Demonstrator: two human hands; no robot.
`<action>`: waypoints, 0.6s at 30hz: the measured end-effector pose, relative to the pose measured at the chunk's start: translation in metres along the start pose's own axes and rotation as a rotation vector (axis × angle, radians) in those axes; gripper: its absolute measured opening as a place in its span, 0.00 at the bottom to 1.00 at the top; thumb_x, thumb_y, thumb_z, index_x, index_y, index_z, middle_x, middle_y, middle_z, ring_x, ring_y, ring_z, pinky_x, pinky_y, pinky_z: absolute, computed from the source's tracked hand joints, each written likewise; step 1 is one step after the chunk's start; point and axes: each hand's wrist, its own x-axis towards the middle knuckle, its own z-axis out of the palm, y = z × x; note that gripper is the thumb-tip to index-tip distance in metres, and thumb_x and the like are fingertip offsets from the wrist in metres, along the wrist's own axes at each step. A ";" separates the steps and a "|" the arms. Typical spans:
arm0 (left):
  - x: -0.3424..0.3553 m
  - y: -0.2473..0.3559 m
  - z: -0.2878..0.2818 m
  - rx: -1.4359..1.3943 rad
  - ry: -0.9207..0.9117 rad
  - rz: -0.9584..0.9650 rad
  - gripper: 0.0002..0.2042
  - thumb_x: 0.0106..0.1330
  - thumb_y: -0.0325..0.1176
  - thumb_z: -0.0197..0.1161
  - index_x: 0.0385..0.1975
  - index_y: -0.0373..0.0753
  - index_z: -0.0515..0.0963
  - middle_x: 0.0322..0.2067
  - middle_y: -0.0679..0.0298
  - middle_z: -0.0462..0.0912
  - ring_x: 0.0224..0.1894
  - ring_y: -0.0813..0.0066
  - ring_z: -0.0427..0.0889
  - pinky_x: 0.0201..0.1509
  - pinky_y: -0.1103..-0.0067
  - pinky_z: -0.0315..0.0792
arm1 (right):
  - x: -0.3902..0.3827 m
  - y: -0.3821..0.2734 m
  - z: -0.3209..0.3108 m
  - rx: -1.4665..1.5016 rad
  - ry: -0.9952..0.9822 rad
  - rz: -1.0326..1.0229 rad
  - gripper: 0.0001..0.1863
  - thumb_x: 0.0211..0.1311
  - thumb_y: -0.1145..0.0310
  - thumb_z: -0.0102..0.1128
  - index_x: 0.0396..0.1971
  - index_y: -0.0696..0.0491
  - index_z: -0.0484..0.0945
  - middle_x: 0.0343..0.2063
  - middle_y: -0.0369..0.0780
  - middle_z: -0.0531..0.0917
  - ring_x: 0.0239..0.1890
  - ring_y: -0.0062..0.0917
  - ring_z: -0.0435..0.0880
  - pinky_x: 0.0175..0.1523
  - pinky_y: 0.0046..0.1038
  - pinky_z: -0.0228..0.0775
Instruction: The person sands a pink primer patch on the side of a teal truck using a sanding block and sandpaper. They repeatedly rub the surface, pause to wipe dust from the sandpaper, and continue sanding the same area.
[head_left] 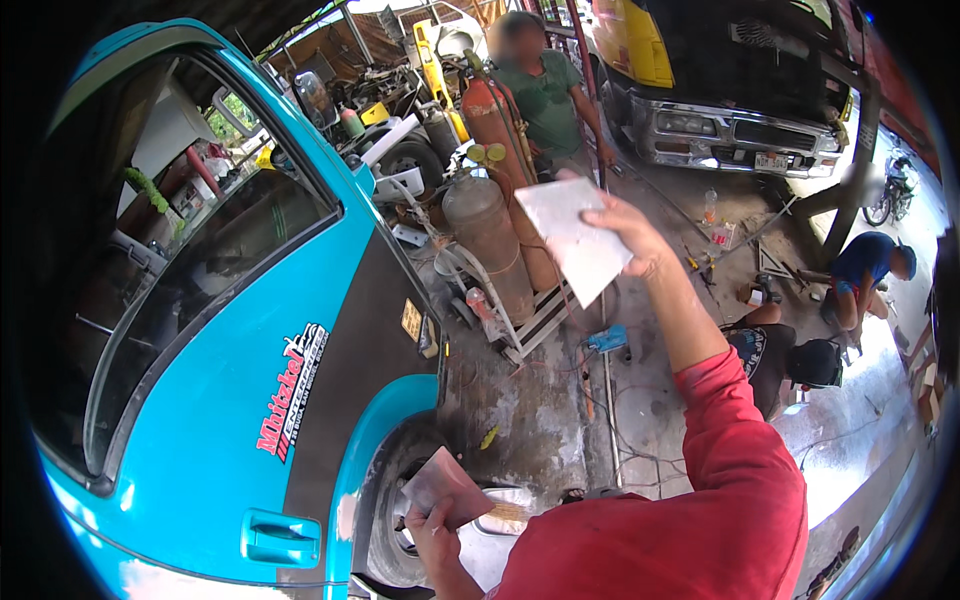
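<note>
Your right hand [630, 235] is raised at arm's length, clamped on a pale, flat, stiff sheet [575, 238]; your left hand [432, 525], low by the truck's wheel [395, 520], pinches a worn brownish pad [448, 485]. Held by one edge, the sheet could slip toward the rusty gas cylinders [490, 240], or its corner could scratch the glossy turquoise door [215, 440].

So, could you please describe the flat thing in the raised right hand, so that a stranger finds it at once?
Start at the blue truck door, then look right, past the rusty gas cylinders. In front of them, the right hand holds up a pale grey square sheet by its edge. Unlike the smaller brownish piece in the left hand, it is light and held high.
</note>
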 end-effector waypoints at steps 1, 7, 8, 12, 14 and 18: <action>0.003 -0.003 0.006 0.009 0.002 -0.004 0.13 0.59 0.15 0.68 0.44 0.30 0.86 0.40 0.63 0.90 0.41 0.72 0.89 0.50 0.76 0.81 | -0.002 0.017 -0.007 -0.020 0.042 0.058 0.38 0.66 0.67 0.73 0.74 0.55 0.67 0.58 0.43 0.85 0.54 0.29 0.89 0.61 0.34 0.83; 0.010 -0.018 0.014 0.030 -0.015 -0.050 0.15 0.59 0.14 0.67 0.46 0.30 0.85 0.43 0.61 0.90 0.43 0.71 0.89 0.52 0.76 0.81 | -0.061 0.154 -0.026 0.088 0.091 0.511 0.29 0.58 0.66 0.78 0.59 0.62 0.81 0.48 0.45 0.90 0.48 0.32 0.92 0.57 0.37 0.85; 0.010 -0.019 0.011 0.026 -0.022 -0.058 0.15 0.60 0.14 0.67 0.47 0.30 0.85 0.43 0.61 0.90 0.43 0.71 0.89 0.52 0.75 0.81 | -0.077 0.173 -0.022 0.105 0.093 0.549 0.30 0.58 0.66 0.78 0.59 0.61 0.81 0.49 0.44 0.90 0.49 0.31 0.91 0.58 0.37 0.83; 0.002 -0.014 -0.010 0.010 -0.044 -0.054 0.15 0.60 0.13 0.66 0.47 0.29 0.85 0.43 0.60 0.90 0.43 0.70 0.89 0.52 0.75 0.81 | -0.137 0.223 0.011 0.109 0.128 0.654 0.26 0.64 0.67 0.75 0.61 0.58 0.82 0.50 0.41 0.90 0.50 0.27 0.90 0.58 0.31 0.82; -0.004 -0.009 -0.028 0.027 -0.023 -0.066 0.15 0.60 0.13 0.66 0.47 0.29 0.85 0.42 0.60 0.90 0.43 0.70 0.89 0.53 0.74 0.81 | -0.163 0.240 0.033 0.131 0.156 0.693 0.25 0.66 0.68 0.73 0.62 0.58 0.81 0.52 0.40 0.89 0.52 0.27 0.90 0.59 0.31 0.81; -0.024 -0.003 -0.081 0.020 -0.042 -0.031 0.16 0.59 0.14 0.66 0.47 0.29 0.84 0.44 0.59 0.90 0.44 0.69 0.89 0.53 0.73 0.82 | -0.211 0.267 0.086 0.218 0.151 0.710 0.25 0.68 0.68 0.73 0.63 0.58 0.80 0.55 0.41 0.88 0.56 0.28 0.88 0.63 0.33 0.79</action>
